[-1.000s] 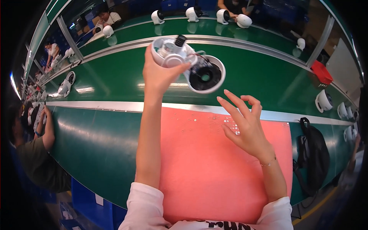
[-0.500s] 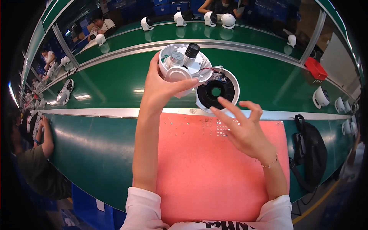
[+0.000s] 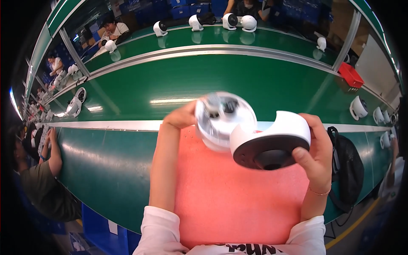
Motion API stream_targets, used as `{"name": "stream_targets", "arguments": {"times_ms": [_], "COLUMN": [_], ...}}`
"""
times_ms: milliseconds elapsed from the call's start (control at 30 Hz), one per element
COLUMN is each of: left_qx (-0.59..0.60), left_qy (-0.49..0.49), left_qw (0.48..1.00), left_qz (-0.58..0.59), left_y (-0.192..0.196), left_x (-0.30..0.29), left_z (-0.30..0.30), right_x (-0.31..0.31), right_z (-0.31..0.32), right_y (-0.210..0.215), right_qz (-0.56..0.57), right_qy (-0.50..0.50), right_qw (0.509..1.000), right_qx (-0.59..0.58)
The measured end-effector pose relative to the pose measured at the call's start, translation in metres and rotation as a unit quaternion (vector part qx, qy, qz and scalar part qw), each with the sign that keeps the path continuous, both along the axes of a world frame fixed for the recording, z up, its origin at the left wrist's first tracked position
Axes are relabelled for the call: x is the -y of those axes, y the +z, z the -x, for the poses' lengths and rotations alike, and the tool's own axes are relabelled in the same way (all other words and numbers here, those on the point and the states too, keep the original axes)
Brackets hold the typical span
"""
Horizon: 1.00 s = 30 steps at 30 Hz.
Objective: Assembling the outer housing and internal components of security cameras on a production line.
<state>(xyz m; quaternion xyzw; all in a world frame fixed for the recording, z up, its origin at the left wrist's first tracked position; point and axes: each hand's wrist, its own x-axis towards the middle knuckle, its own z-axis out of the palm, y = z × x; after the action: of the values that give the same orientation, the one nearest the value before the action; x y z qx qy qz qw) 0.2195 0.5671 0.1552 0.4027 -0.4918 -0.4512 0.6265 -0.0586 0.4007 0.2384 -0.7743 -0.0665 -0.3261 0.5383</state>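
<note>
Fingers (image 3: 302, 157) of the right hand (image 3: 316, 153) clasp the white dome housing (image 3: 272, 142), its black face tilted down toward the person. Left hand (image 3: 182, 119) grips the blurred inner module (image 3: 223, 119) touching it, both above the pink mat (image 3: 238, 199) at the counter's (image 3: 110, 165) near edge.

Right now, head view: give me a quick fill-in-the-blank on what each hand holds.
The right hand holds a white shell with a ____ underside.
The left hand holds a round part, blurred, above the ____ mat.
The red bin sits at the far ____ of the green belt.

Missing: black; pink; right
</note>
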Motion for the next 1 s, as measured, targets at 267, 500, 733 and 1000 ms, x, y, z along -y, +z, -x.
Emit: {"name": "stream_targets", "arguments": {"times_ms": [267, 500, 733, 1000], "left_qx": [0.014, 0.145, 0.398, 0.434], "left_qy": [-0.29, -0.017, 0.411, 0.358], "left_qw": [0.954, 0.985, 0.81, 0.786], "left_qz": [-0.072, -0.091, -0.127, -0.257], "left_y": [-0.025, 0.01, 0.034, 0.05], "left_x": [0.044, 0.016, -0.035, -0.044], "left_z": [0.047, 0.043, 0.138, 0.172], "right_x": [0.012, 0.027, 0.035, 0.037], "right_z": [-0.016, 0.006, -0.013, -0.042], "right_y": [0.0, 0.018, -0.003, -0.037], "right_qz": [0.135, 0.295, 0.116, -0.038], "right_qy": [0.256, 0.211, 0.138, 0.205], "right_qw": [0.943, 0.924, 0.939, 0.924], "right_qx": [-0.167, -0.123, -0.292, -0.321]}}
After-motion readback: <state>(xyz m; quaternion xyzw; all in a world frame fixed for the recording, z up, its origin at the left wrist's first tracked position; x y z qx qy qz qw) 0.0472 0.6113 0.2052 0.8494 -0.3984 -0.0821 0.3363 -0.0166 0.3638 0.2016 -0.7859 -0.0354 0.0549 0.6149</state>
